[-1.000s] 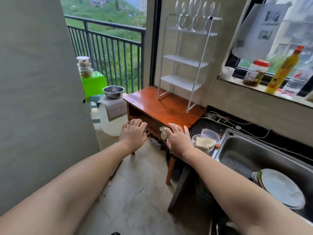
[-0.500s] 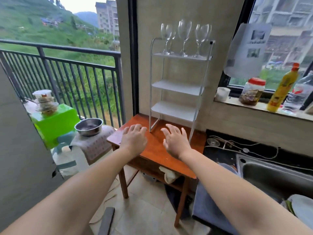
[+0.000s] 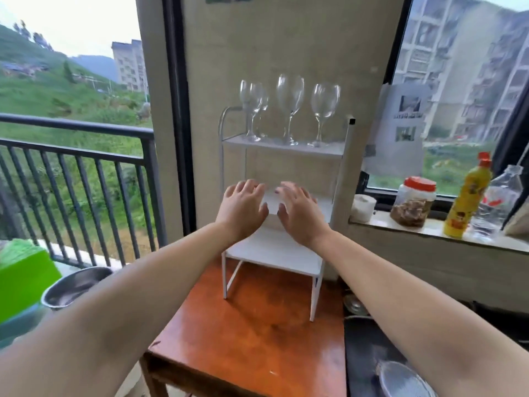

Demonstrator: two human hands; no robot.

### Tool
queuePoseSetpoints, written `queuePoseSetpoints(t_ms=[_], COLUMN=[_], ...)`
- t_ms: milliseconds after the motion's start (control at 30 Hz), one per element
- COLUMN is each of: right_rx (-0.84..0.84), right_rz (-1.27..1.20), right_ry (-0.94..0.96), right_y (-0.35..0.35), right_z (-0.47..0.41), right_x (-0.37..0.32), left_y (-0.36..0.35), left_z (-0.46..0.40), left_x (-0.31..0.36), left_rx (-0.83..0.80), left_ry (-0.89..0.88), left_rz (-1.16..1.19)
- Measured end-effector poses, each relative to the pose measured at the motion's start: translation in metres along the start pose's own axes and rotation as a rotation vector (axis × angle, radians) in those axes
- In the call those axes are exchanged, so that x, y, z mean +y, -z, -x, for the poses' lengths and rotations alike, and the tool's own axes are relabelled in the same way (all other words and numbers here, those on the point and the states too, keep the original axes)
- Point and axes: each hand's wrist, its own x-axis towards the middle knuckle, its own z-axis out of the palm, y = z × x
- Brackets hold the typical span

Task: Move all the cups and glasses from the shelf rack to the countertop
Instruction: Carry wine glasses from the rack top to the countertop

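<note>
Several clear stemmed wine glasses stand upright on the top tier of a white three-tier shelf rack [image 3: 329,151]: a pair at the left [image 3: 253,96], a tall glass [image 3: 289,94] in the middle and one at the right [image 3: 325,100]. The rack stands on a brown wooden table [image 3: 252,333]. My left hand [image 3: 243,209] and my right hand [image 3: 297,210] are raised side by side in front of the rack's middle tier, below the glasses, fingers spread and holding nothing. A strip of dark countertop [image 3: 363,368] lies right of the table.
On the window sill [image 3: 435,230] at the right stand a white cup [image 3: 363,207], a red-lidded jar [image 3: 413,202], a yellow bottle [image 3: 468,202] and a clear bottle [image 3: 496,204]. A steel bowl [image 3: 76,286] and a green box [image 3: 24,276] sit at the left by the balcony railing.
My view has lifted and come closer to the rack. Both hands have risen from table height to the level of the rack's middle tier, still holding nothing.
</note>
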Motion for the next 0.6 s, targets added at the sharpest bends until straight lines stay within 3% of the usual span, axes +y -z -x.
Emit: queuePoseSetpoints(t_ms=[100,267,367,467,533,600], right_rx=[0.185,0.547,0.572,0.508,0.468,0.4], right_rz=[-0.03,-0.199,-0.402,-0.769,-0.995,-1.054], right_ry=[0.024,-0.149,-0.493,-0.86,-0.975,-0.998], right_y=[0.015,0.04,0.049,0.055,0.057,0.055], right_z=[-0.038,-0.098,-0.136,-0.165,-0.173,-0.177], right_x=[0.011,0.022,0.04,0.056,0.058,0.059], left_y=[0.008,0.026,0.029,0.027,0.022,0.017], left_z=[-0.044,-0.122,-0.164,-0.199,-0.213,-0.217], left_x=[-0.005,-0.007,-0.004,-0.004,-0.007,-0.008], left_rx=[0.068,0.205,0.188,0.056,-0.026,-0.086], left_ry=[-0.073,-0.046,0.058,0.192,0.219,0.196], left_rz=[0.035,0.244,0.475,0.624,0.686,0.732])
